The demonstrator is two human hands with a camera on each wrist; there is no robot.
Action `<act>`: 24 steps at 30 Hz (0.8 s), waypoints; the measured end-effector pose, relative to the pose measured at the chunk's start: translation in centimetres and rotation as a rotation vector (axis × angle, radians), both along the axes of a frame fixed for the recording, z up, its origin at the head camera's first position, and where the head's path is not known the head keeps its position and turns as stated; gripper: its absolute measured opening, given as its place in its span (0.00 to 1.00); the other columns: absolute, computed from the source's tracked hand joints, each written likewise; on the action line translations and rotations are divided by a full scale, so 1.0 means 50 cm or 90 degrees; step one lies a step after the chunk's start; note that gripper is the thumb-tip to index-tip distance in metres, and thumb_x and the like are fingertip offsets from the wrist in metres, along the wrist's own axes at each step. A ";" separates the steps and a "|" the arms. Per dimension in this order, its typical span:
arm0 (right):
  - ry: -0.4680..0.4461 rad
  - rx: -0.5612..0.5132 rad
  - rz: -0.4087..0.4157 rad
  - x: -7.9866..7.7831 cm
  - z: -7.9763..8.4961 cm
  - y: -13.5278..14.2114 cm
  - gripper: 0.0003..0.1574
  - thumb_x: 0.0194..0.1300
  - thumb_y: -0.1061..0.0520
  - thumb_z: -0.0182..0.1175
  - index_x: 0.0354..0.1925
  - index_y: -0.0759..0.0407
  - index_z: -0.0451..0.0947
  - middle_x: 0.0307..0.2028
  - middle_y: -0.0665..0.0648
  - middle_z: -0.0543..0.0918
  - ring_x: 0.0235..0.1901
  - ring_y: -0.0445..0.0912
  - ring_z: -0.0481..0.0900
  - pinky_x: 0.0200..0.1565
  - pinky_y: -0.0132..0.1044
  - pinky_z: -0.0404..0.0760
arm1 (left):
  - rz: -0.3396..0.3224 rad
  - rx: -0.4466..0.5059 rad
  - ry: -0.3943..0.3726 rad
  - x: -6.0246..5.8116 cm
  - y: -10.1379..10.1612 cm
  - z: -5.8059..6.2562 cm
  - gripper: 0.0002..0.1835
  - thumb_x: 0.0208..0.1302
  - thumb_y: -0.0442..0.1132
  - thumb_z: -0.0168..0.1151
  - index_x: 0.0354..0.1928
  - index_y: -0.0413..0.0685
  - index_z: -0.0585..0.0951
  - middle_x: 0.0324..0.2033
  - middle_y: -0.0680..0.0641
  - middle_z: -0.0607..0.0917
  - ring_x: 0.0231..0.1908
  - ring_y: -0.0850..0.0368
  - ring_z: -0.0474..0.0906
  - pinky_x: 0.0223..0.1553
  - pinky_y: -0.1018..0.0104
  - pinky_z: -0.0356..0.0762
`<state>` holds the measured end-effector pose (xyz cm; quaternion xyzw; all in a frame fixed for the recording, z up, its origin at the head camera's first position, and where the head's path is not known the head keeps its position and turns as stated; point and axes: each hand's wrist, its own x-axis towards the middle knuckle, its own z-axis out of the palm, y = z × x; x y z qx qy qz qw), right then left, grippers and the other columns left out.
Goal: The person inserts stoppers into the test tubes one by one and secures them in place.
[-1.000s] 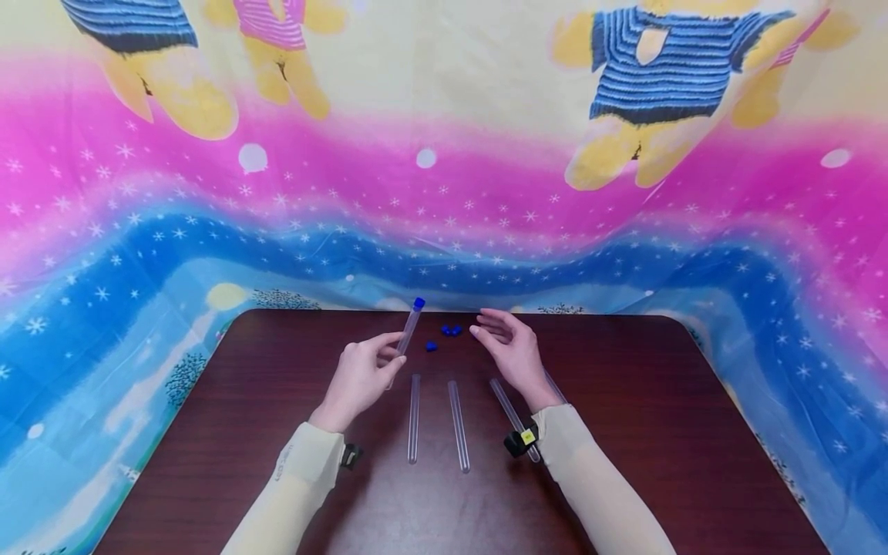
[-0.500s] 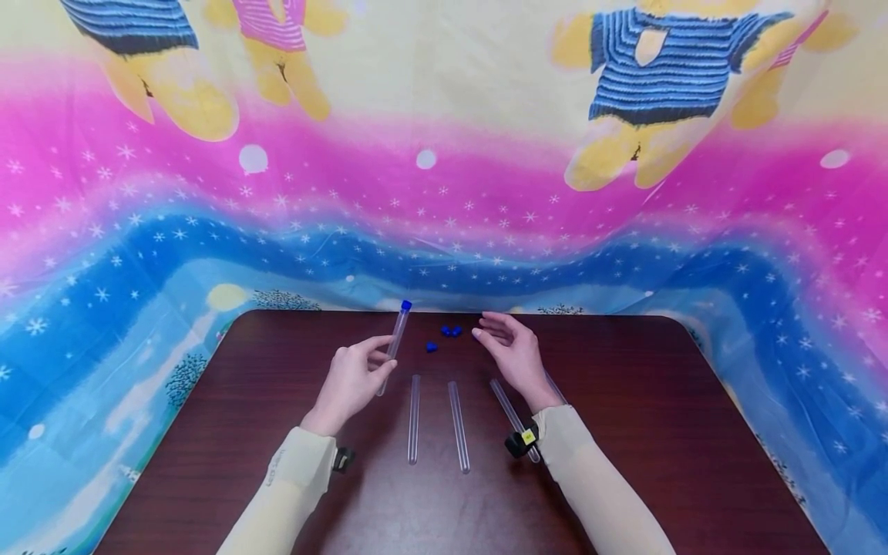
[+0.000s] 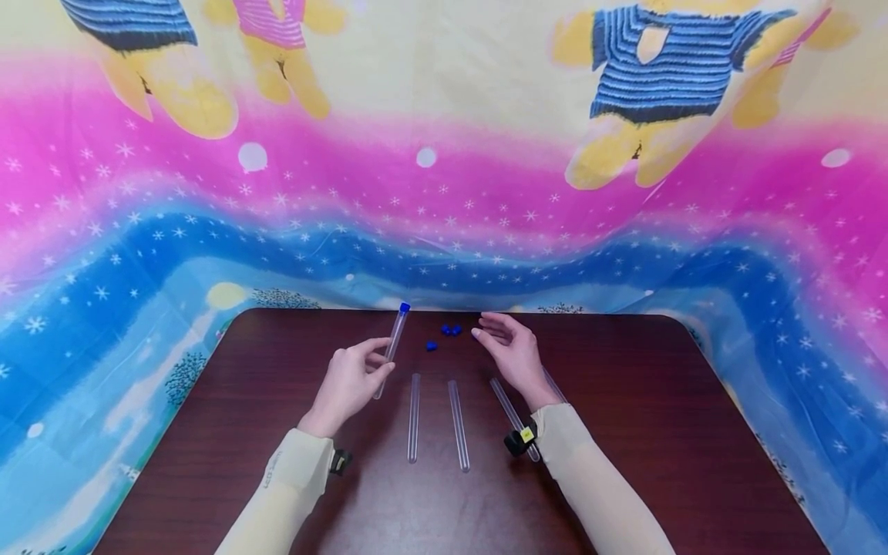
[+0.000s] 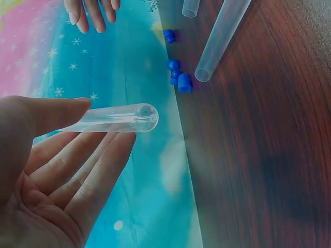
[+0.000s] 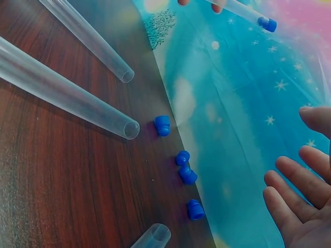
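Surface (image 3: 416, 509): dark wood, caps (image 3: 455, 331) at 12 o'clock.
Left grip (image 3: 348, 381): pinches capped tube (image 3: 396, 335).
Right grip (image 3: 517, 356): fingers relaxed.

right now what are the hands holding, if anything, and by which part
The left hand pinches the capped tube around its middle; the right hand holds nothing.

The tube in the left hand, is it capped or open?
Capped: a blue cap sits on the upper end of the tube that the left hand holds.
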<state>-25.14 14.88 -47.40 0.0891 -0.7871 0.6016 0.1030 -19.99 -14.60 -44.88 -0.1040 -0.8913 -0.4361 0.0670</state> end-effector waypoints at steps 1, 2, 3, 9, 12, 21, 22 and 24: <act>0.001 0.000 0.000 0.000 0.001 -0.001 0.26 0.67 0.48 0.71 0.59 0.55 0.81 0.54 0.58 0.85 0.53 0.47 0.83 0.55 0.39 0.78 | 0.001 -0.002 0.000 0.000 0.000 0.000 0.23 0.64 0.32 0.71 0.61 0.45 0.82 0.34 0.47 0.89 0.29 0.60 0.87 0.29 0.65 0.82; 0.001 0.001 -0.001 0.000 0.002 -0.001 0.26 0.67 0.48 0.71 0.59 0.55 0.81 0.54 0.59 0.85 0.53 0.47 0.83 0.55 0.39 0.78 | 0.000 -0.003 0.001 0.000 -0.001 0.000 0.23 0.64 0.32 0.72 0.62 0.44 0.82 0.34 0.47 0.89 0.29 0.60 0.87 0.29 0.65 0.82; 0.001 0.001 -0.001 -0.001 0.003 -0.001 0.26 0.67 0.48 0.71 0.59 0.55 0.81 0.54 0.59 0.85 0.53 0.47 0.83 0.55 0.40 0.78 | 0.000 -0.003 0.002 0.000 -0.001 -0.001 0.23 0.64 0.32 0.72 0.62 0.44 0.81 0.34 0.47 0.89 0.29 0.60 0.87 0.29 0.65 0.82; -0.003 0.003 -0.004 -0.006 0.004 -0.001 0.25 0.67 0.50 0.70 0.59 0.56 0.81 0.54 0.60 0.84 0.53 0.49 0.82 0.56 0.41 0.78 | 0.010 -0.013 -0.005 0.001 -0.005 -0.004 0.23 0.64 0.33 0.72 0.61 0.44 0.82 0.34 0.47 0.89 0.27 0.60 0.86 0.30 0.62 0.83; -0.007 0.008 -0.006 -0.011 0.001 0.001 0.25 0.67 0.49 0.70 0.59 0.57 0.81 0.55 0.61 0.84 0.54 0.49 0.82 0.56 0.41 0.78 | 0.017 -0.021 -0.010 0.001 -0.011 -0.007 0.24 0.64 0.33 0.72 0.62 0.44 0.81 0.35 0.46 0.90 0.29 0.58 0.87 0.34 0.59 0.84; -0.027 0.035 -0.014 -0.022 -0.009 0.007 0.26 0.67 0.47 0.70 0.59 0.56 0.81 0.54 0.56 0.85 0.54 0.48 0.82 0.56 0.42 0.78 | 0.031 -0.044 -0.033 0.003 -0.026 -0.013 0.24 0.64 0.34 0.72 0.62 0.42 0.80 0.37 0.44 0.90 0.34 0.53 0.88 0.43 0.52 0.84; -0.029 0.037 -0.016 -0.023 -0.010 0.007 0.26 0.67 0.47 0.70 0.59 0.55 0.81 0.54 0.56 0.85 0.53 0.48 0.82 0.56 0.42 0.78 | 0.032 -0.045 -0.034 0.004 -0.027 -0.013 0.24 0.64 0.34 0.72 0.62 0.42 0.80 0.37 0.44 0.90 0.35 0.53 0.88 0.43 0.51 0.83; -0.033 0.042 -0.018 -0.025 -0.011 0.008 0.27 0.67 0.47 0.70 0.59 0.56 0.81 0.54 0.57 0.85 0.54 0.48 0.82 0.56 0.43 0.78 | 0.036 -0.050 -0.032 0.003 -0.030 -0.015 0.24 0.64 0.33 0.72 0.62 0.41 0.80 0.36 0.44 0.90 0.35 0.53 0.88 0.44 0.51 0.83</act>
